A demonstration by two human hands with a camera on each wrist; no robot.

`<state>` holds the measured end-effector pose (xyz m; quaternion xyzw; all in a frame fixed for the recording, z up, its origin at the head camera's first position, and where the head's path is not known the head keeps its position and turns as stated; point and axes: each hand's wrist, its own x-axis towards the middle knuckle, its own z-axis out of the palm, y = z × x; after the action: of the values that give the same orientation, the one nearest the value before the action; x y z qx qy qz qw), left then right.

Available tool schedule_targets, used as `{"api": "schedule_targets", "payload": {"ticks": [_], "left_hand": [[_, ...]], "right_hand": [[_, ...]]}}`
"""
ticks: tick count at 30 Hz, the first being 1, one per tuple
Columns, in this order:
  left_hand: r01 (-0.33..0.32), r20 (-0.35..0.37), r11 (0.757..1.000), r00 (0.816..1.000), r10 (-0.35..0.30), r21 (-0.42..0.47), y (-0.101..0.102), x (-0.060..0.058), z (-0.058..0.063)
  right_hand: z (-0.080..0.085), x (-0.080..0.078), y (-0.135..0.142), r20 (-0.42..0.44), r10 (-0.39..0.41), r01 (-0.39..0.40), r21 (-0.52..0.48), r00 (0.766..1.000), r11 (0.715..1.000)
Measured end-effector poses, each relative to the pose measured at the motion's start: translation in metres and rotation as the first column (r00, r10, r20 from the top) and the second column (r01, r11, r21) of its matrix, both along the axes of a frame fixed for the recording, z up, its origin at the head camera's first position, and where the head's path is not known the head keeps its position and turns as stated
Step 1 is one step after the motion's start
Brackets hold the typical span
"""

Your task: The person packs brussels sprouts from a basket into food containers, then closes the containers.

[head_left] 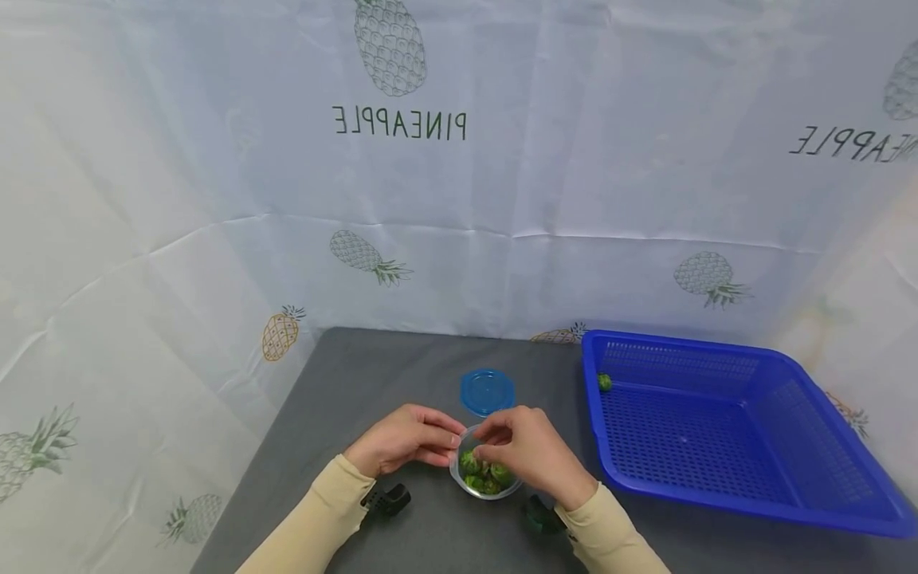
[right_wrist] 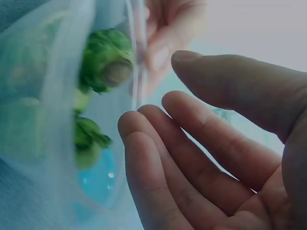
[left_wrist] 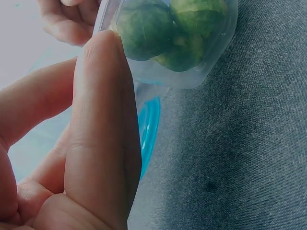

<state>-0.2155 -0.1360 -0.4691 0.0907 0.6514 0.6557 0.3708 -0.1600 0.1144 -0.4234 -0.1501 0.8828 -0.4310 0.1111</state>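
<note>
A clear plastic container stands on the grey table with several Brussels sprouts inside. My left hand pinches its left rim between thumb and fingers. Over the right side of the opening is my right hand, its fingers loosely bent. In the right wrist view a gap shows between the right thumb and fingertips, with nothing held there. One sprout lies just inside the rim, cut end outward. Just behind the container lies a round blue lid.
A large blue plastic basket sits on the right of the table, with one sprout by its left wall. A white curtain with pineapple prints hangs behind and to the left of the grey table.
</note>
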Motion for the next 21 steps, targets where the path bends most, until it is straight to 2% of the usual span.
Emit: {"api": "schedule_targets", "payload": {"ticks": [4, 8, 14, 18, 21], "left_hand": [[-0.003, -0.015, 1.0, 1.0, 0.002, -0.012, 0.002, 0.0, 0.0], [-0.007, -0.01, 1.0, 1.0, 0.007, -0.019, 0.002, 0.0, -0.002], [-0.009, 0.003, 1.0, 1.0, 0.009, -0.019, 0.002, -0.001, -0.003], [-0.01, 0.005, 1.0, 1.0, 0.01, -0.017, 0.003, 0.0, -0.004], [-0.008, -0.001, 1.0, 1.0, 0.008, -0.013, 0.004, 0.001, -0.003]], "right_hand": [[0.013, 0.003, 0.011, -0.032, -0.027, 0.028, 0.004, 0.999, 1.0], [0.036, 0.003, 0.028, -0.089, -0.065, 0.069, 0.049, 0.994, 0.996], [0.066, -0.004, 0.079, -0.145, -0.134, 0.157, 0.161, 0.98, 0.974], [0.069, -0.016, 0.122, -0.143, -0.156, 0.185, 0.223, 0.977, 0.957], [0.062, -0.028, 0.152, -0.123, -0.167, 0.193, 0.245, 0.978, 0.95]]}}
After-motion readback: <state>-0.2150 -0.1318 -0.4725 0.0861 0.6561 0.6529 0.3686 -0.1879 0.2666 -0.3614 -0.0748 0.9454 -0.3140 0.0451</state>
